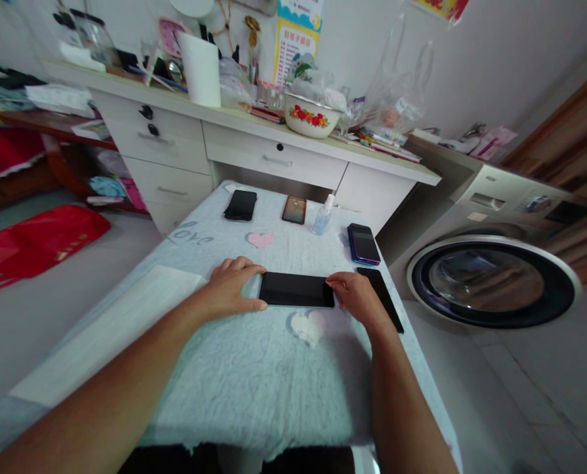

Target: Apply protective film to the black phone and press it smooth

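A black smartphone (297, 290) lies flat, screen up, on the cloth-covered table, its long side running left to right. My left hand (232, 288) grips its left end, thumb at the near corner and index finger at the far one. At the far right corner, the fingers of my right hand (353, 293) are pinched together against the phone; whatever is between them is too small to make out. Partly behind my right wrist lies another dark, flat phone-like slab (383, 300). Beyond it sits a stack of phones (363, 243) with bluish-purple edges.
Farther back are a black phone (241, 205), a brown phone or case (294, 209) and a clear spray bottle (322, 216). A white strip (110, 332) lies along the table's left side. A white drawer desk (276, 148) borders the far end; a washing machine (491, 230) stands right.
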Demonstrator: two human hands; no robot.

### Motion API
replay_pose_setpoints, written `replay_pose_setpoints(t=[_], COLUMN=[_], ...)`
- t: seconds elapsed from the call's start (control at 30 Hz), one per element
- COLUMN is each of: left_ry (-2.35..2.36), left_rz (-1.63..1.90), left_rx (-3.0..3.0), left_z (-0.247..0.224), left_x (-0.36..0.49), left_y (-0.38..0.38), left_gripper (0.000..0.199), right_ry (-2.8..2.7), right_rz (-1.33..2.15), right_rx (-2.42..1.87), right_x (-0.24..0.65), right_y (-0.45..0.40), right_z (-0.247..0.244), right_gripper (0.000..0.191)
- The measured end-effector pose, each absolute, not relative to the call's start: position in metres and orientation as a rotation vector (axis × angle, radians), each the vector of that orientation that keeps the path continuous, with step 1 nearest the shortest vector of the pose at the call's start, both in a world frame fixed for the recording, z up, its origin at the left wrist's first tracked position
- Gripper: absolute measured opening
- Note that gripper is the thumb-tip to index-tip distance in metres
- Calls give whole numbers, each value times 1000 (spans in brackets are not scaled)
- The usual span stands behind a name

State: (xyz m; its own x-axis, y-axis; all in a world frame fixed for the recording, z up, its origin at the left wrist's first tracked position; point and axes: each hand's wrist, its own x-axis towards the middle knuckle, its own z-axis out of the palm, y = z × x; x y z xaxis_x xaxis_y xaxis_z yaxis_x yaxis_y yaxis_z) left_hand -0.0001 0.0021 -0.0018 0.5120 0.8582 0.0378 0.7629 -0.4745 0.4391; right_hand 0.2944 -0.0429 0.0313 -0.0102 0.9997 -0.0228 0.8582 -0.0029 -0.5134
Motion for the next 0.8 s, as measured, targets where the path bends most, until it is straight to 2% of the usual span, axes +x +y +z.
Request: replay_pose_setpoints(t=[0.5,0.8], left_ry=[1342,1352], left_rz=[357,339], left_rx=[2390,2409], left_z=[-1,1], left_x=[0,1], left_y=[2,2], left_gripper=[73,71], right_ry=[-2045,-1848], right_rz=[334,604], right_rx=[-2007,-1999], right_x=[292,290], right_y=[-44,-47], right_z=[33,35], right_gripper=[27,27])
